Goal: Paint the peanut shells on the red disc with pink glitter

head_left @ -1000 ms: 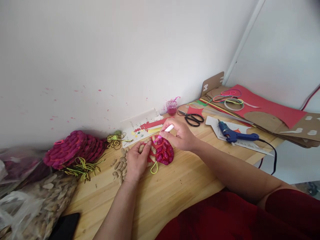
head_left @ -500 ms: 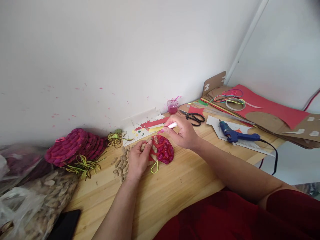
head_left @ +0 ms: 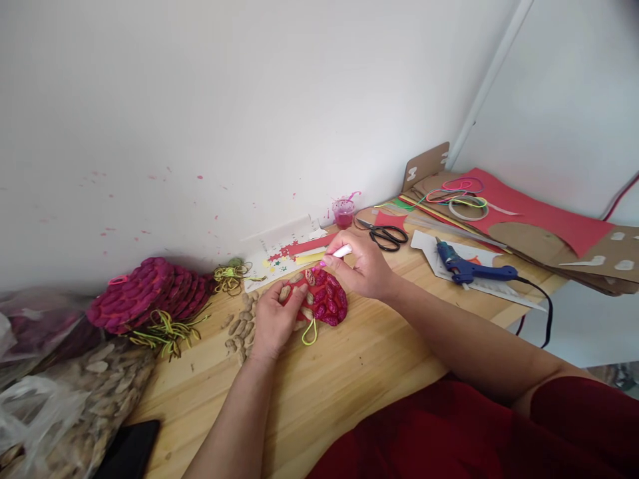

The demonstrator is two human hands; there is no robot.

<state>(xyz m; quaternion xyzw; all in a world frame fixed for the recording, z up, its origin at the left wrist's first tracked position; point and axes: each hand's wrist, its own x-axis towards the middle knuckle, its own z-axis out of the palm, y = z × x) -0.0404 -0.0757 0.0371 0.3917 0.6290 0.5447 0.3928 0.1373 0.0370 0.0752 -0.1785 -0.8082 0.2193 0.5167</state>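
Observation:
My left hand (head_left: 277, 316) grips the left edge of a round red disc (head_left: 308, 291) covered with peanuts, thumb on top. Peanuts on the disc's right side (head_left: 332, 303) are painted glossy magenta; those at the left are still bare tan. A yellow-green cord loop (head_left: 310, 332) hangs from its near edge. Above the disc's far edge, my right hand (head_left: 364, 263) pinches a white-handled paintbrush (head_left: 343, 251), its pink tip at a peanut there. Loose unpainted peanuts (head_left: 243, 327) lie left of my left hand.
Finished-looking magenta discs (head_left: 150, 293) stack at left, beside a bag of peanuts (head_left: 100, 399) and a black phone-like slab (head_left: 128, 449). Behind stand a cup of pink paint (head_left: 343, 214) and black scissors (head_left: 387, 236). A blue glue gun (head_left: 474, 269) lies right, near cardboard and red paper (head_left: 539, 206).
The brush tip has moved slightly, onto a peanut at the disc's far edge. My left thumb has shifted a little to the right over the disc.

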